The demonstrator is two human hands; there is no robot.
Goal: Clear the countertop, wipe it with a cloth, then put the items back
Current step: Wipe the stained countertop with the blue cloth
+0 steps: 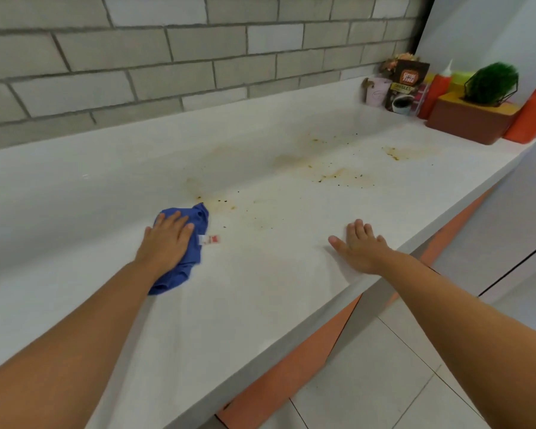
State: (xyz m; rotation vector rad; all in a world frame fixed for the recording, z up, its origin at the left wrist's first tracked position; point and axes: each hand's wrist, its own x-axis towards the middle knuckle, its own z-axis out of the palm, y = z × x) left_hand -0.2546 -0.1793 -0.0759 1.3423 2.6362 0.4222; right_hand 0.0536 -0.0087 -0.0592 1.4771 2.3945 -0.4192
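A crumpled blue cloth (195,218) with a small white and red tag lies on the white countertop (260,305). My left hand (166,241) presses flat on the cloth with straight fingers. My right hand (361,247) rests flat on the bare counter near its front edge, fingers spread, holding nothing. Brownish stains with dark specks (331,173) spread across the counter to the right of the cloth, reaching toward the far right end.
At the counter's far right corner stand a coffee pouch (406,85), a pale pink pot (376,92), a red squeeze bottle (435,91), and a green plant (492,82) on a brown box (468,122). A grey brick wall runs behind. Tiled floor lies below right.
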